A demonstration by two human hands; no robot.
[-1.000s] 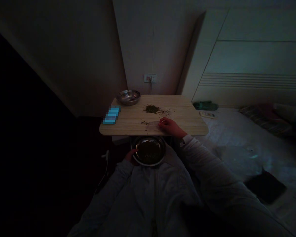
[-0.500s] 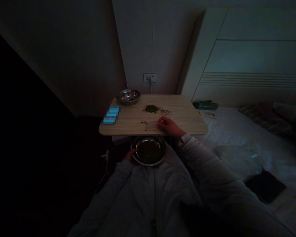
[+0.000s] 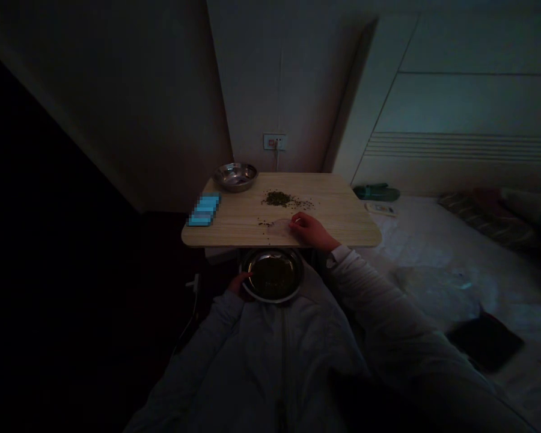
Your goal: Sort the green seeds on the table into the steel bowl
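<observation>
My left hand (image 3: 240, 285) grips the left rim of a shiny metal bowl (image 3: 298, 282), which rests at my lap just below the table's front edge. Its inside looks dark, and what lies in it is hard to make out. Over the front part of the table my right hand (image 3: 310, 231) pinches a thin, clear, rounded piece of plastic (image 3: 278, 227), held low at the wooden top. A few loose dark green beans (image 3: 265, 224) lie to the left of the plastic. Farther back is a pile of small green beans (image 3: 278, 198), with scattered ones trailing to its right.
On the small wooden table (image 3: 342, 210), a second metal bowl (image 3: 235, 178) stands at the back left, and a lit, blurred phone (image 3: 204, 209) lies at the left edge. A bed (image 3: 415, 240) on the right bears a green bottle (image 3: 377, 192) and a remote (image 3: 380, 209).
My right hand and the clear plastic have shifted very slightly to the right. The left hand and its bowl stay in place.
</observation>
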